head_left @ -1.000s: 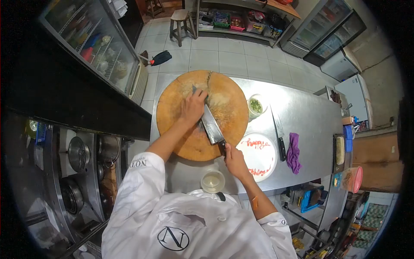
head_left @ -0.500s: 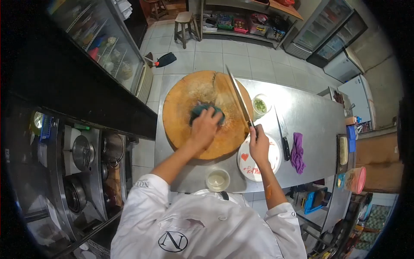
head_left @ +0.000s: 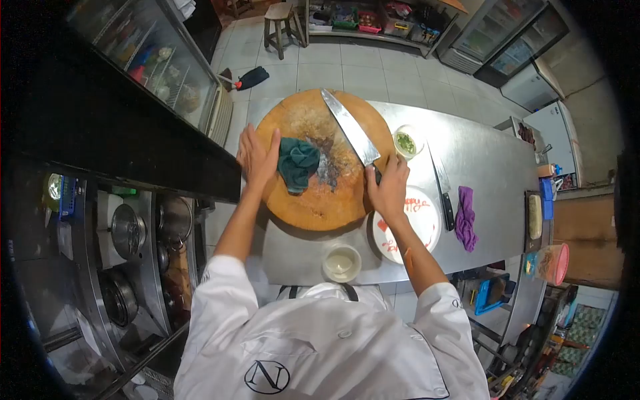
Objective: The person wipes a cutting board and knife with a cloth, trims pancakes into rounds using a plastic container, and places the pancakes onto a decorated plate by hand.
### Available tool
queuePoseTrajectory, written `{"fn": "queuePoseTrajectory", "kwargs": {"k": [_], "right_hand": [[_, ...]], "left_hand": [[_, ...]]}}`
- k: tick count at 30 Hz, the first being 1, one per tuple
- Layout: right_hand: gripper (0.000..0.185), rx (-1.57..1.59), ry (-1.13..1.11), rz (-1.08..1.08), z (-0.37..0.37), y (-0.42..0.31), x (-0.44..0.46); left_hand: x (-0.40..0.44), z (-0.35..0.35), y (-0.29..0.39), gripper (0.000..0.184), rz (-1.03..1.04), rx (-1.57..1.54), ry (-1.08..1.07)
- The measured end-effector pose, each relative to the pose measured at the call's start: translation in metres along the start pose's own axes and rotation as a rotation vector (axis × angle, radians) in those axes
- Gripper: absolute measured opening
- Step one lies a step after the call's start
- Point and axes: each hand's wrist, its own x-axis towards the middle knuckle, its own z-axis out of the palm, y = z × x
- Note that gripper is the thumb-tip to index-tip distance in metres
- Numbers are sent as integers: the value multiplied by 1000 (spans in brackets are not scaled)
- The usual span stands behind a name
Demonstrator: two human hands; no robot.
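A round wooden chopping board (head_left: 313, 210) sits on the steel table, its middle dark and stained. My left hand (head_left: 257, 157) holds its left rim, thumb on top and fingers along the outer side. At the opposite rim, my right hand (head_left: 390, 183) grips the board beside the black handle of a large kitchen knife (head_left: 351, 128). The knife lies flat on the wood, blade pointing away from me; whether the right hand also touches its handle, I cannot tell. A crumpled dark green cloth (head_left: 297, 165) rests on the board, just right of my left thumb.
Right of the board are a tub of chopped greens (head_left: 405, 142), a white round lid with red writing (head_left: 417, 230), a second knife (head_left: 445, 193) and a purple cloth (head_left: 465, 217). A small bowl (head_left: 341, 263) stands near the front edge of the steel table (head_left: 500, 167).
My left hand has let go of the green cloth and moved left to the board's rim. The knife, earlier held up in my right hand, now lies on the board.
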Motion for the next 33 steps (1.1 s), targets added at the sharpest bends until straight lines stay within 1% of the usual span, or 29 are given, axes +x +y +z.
{"fn": "queuePoseTrajectory", "kwargs": {"k": [1,3,5,7,9,11,14,19,20,21,22,23,24,25,26,27,29,31,32,33], "right_hand": [[70,-4,-12,2,5,0,3],[85,89,-140,269,14,-5,14],[87,87,-142,298,11,-8,14],[89,84,-117,260,7,-12,14],[89,80,-106,254,4,-12,11],[89,101,-169,282,-1,-15,11],[91,126,-208,274,-10,-20,7],[96,130,-217,245,-11,-6,-2],[96,181,-271,233,-13,4,-1],[96,230,-327,220,-21,3,1],[87,288,-410,291,-33,4,-1],[87,289,-402,295,-43,0,-9],[79,211,-231,133,-52,-4,-22],[71,129,-63,-26,-62,-10,-36],[61,199,-47,-44,-75,-18,-48],[51,266,-28,-58,-86,-26,-62],[39,388,-114,-124,-104,-32,-98],[36,448,-323,-92,-117,-33,-131],[36,419,-302,-60,-124,-33,-143],[46,427,-422,-24,-130,-33,-153]], "left_hand": [[8,5,0,98,-76,37,-27],[18,5,5,96,-125,51,-70],[12,3,6,95,-168,73,-122],[5,2,6,91,-182,79,-41],[-11,-2,3,90,-180,83,-27],[-24,-12,3,89,-167,84,1],[-47,-22,9,86,-187,69,23],[-74,-27,2,78,-183,116,110],[-77,-29,2,76,-228,98,76],[-80,-24,-7,76,-219,93,73],[-85,-17,-18,74,-84,140,162],[-88,-14,-25,73,53,187,253],[-90,-18,-20,73,61,185,251],[-93,-26,-10,71,140,135,237],[-96,-31,-3,68,218,82,224],[-99,-34,0,68,229,74,217],[-110,-32,3,65,285,98,125],[-111,-31,-1,66,334,93,78],[-111,-32,-1,67,348,87,66],[-110,-31,1,69,366,80,60]]}}
